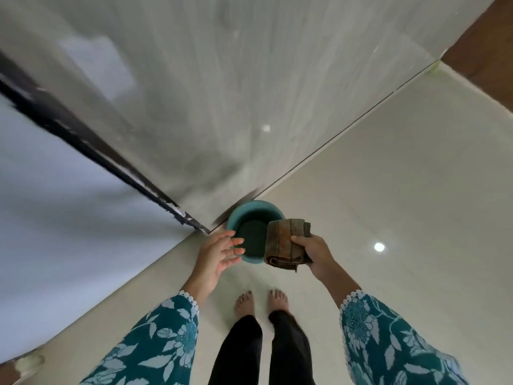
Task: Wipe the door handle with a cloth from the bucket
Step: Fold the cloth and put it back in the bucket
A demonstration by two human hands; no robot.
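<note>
A teal bucket [251,211] stands on the floor where the grey door meets the white wall. Its dark inside shows nothing else that I can make out. My right hand [315,252] grips a folded brown cloth [284,241], held above the bucket's right rim. To the left of the bucket my left hand [219,254] hovers with its fingers spread and nothing in it. No door handle is in view.
A grey door [208,93] rises ahead, its dark edge [91,147] running down to the bucket. A white wall [55,218] stands at the left. Glossy cream floor tiles [402,204] spread to the right. My bare feet [261,301] are just behind the bucket.
</note>
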